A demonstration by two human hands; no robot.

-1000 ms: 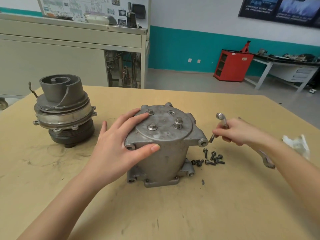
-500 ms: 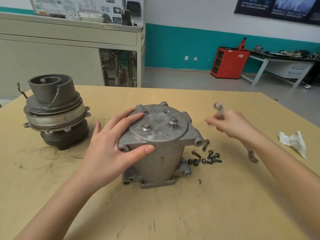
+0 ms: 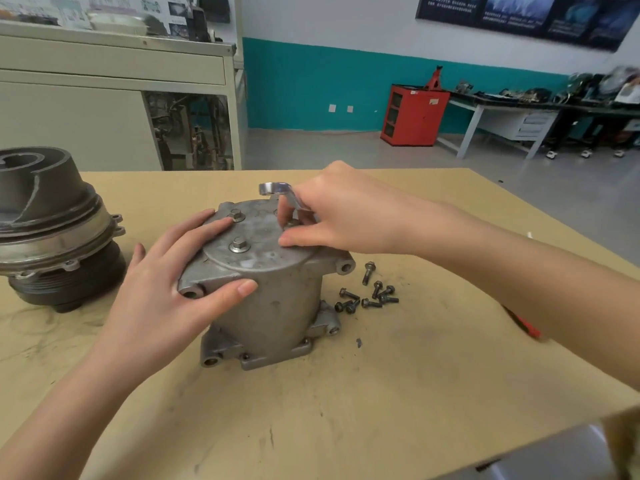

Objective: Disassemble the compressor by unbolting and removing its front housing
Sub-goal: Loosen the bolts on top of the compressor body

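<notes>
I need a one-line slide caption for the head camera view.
Left hand steadies the compressor housing while the right hand holds a wrench over its top bolts.

The right hand [image 3: 346, 216] has come over from beside the loose bolts [image 3: 372, 296] to the top of the housing [image 3: 256, 233]. Its wrench [image 3: 277, 188] now sits, it seems, on a back bolt there
</notes>
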